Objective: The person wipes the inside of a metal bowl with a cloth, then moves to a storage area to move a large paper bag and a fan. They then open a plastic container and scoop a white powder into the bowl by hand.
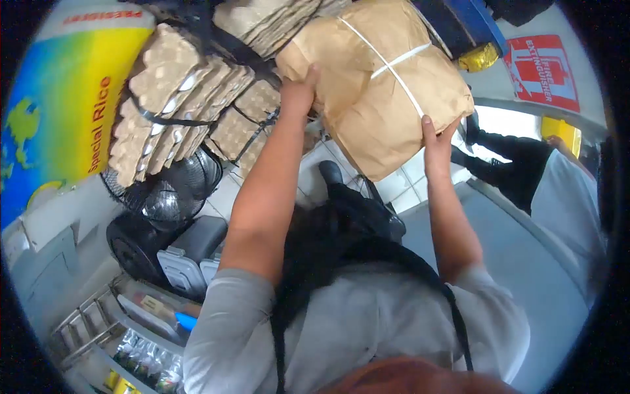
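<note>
A large brown paper package (374,98), tied crosswise with white string, is held up between my two hands. My left hand (300,92) grips its left edge, the thumb lying on the paper. At the lower right edge my right hand (440,139) holds the package, thumb on top near the string; its other fingers are partly hidden. To the left, stacked egg trays (170,105) are bound with black straps. More strapped trays (246,118) lie lower, just beside my left forearm, and another stack (262,23) is behind the package.
A rice sack (72,98) hangs over the left side above a black fan (167,194). Grey bins (190,253) and a shelf (151,361) are at lower left. Another person (558,171) stands at right, beyond a grey surface (525,269). A blue crate (476,23) is at top right.
</note>
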